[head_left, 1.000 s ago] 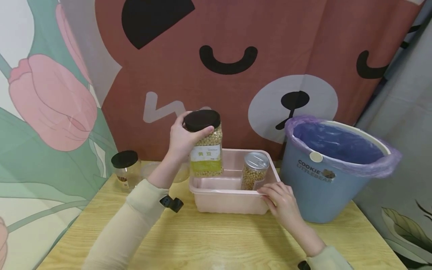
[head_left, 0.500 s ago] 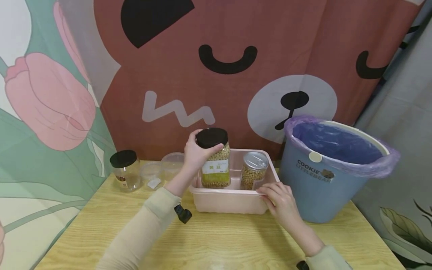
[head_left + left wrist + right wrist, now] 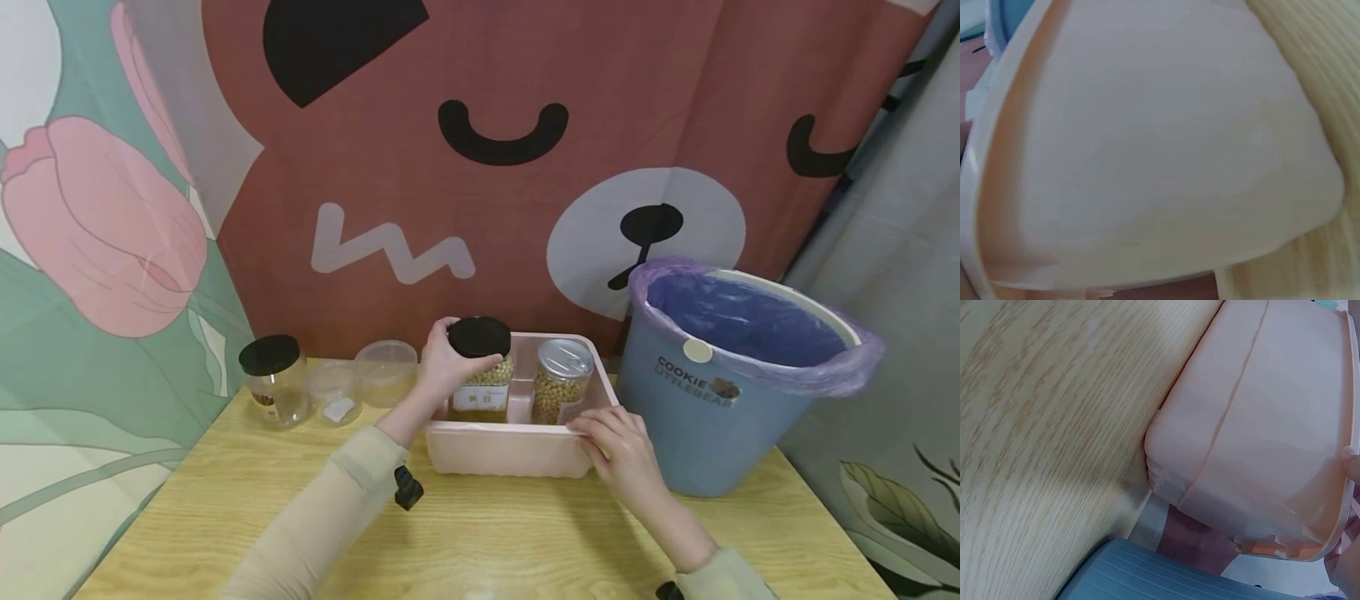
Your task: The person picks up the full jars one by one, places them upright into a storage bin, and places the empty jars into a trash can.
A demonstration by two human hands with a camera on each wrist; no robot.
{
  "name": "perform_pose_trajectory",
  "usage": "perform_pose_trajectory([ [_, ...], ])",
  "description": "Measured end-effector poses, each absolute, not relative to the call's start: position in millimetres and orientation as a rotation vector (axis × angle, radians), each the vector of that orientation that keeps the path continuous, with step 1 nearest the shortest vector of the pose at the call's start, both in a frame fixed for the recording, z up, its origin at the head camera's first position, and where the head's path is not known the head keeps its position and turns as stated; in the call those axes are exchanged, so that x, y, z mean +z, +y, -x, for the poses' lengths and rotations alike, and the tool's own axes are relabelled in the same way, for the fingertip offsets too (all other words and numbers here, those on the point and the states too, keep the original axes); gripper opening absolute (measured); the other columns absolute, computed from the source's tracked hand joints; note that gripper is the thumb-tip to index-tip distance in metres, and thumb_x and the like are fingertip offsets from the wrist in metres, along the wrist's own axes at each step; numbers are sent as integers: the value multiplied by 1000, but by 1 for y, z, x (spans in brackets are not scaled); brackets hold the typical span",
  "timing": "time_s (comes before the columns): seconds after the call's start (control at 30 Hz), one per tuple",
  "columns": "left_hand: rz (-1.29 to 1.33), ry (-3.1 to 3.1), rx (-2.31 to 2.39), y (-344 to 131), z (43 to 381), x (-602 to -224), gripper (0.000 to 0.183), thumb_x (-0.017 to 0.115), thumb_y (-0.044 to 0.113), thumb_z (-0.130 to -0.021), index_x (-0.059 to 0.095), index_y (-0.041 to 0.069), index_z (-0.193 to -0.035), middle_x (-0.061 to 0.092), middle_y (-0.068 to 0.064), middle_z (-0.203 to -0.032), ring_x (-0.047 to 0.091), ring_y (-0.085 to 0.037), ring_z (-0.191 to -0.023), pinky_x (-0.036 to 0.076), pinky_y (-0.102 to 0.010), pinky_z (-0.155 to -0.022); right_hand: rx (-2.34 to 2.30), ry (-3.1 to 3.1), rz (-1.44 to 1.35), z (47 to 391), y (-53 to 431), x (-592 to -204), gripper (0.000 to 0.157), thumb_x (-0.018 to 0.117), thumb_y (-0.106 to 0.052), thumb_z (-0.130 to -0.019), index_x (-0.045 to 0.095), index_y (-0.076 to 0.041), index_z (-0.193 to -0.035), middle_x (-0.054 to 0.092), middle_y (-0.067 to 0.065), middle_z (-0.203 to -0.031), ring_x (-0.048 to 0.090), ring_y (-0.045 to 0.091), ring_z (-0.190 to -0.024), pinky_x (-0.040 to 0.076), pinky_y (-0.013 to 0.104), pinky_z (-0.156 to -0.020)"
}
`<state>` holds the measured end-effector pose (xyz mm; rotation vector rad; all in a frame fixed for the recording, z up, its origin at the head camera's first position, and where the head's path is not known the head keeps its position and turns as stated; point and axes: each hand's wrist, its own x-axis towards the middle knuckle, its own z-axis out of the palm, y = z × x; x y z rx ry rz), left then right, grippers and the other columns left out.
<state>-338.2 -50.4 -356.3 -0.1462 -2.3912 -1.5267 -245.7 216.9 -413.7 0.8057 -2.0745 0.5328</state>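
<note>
Lowering a soybean jar (image 3: 481,379) into the pink plastic bin (image 3: 510,450), beside the silver-lidded bean can (image 3: 561,380).
Since a second ago the jar has dropped from above the rim to inside the bin's 9 o'clock half; the left hand (image 3: 444,363) grips its black lid (image 3: 478,336), the right hand (image 3: 619,447) holds the bin's 3 o'clock corner with curled fingers. At 9 o'clock stand a black-lidded jar (image 3: 273,380) and two clear tubs (image 3: 363,379); at 3 o'clock a lined blue bucket (image 3: 712,417).

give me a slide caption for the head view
Left hand grips a black-lidded bean jar inside the pink bin; right hand holds the bin's rim.
</note>
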Motion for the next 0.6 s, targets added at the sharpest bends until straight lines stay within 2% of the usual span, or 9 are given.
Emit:
perform_pose_trajectory([
  [0.23, 213, -2456, -1371, -51, 342, -365, 90, 90, 40, -54, 47, 4, -124, 49, -15, -124, 45, -30, -118, 40, -45, -99, 535, -2014, -827, 246, 216, -413, 23, 74, -9, -69, 72, -14, -92, 68, 0, -92, 56, 19, -86, 36, 38, -74],
  [0.4, 219, -2510, -1347, -52, 344, -367, 93, 91, 38, -54, 46, 0, -126, 46, -16, -131, 44, -29, -121, 41, -41, -99, 542, -1999, -837, 246, 215, -412, 25, 75, -8, -68, 72, -13, -92, 69, 0, -92, 56, 19, -85, 36, 38, -73],
  [0.6, 206, -2537, -1358, -53, 345, -369, 97, 91, 37, -55, 42, -2, -129, 43, -16, -135, 46, -30, -120, 41, -40, -99, 548, -2018, -830, 247, 216, -413, 23, 75, -7, -70, 72, -13, -92, 68, 0, -92, 56, 20, -86, 36, 38, -74],
])
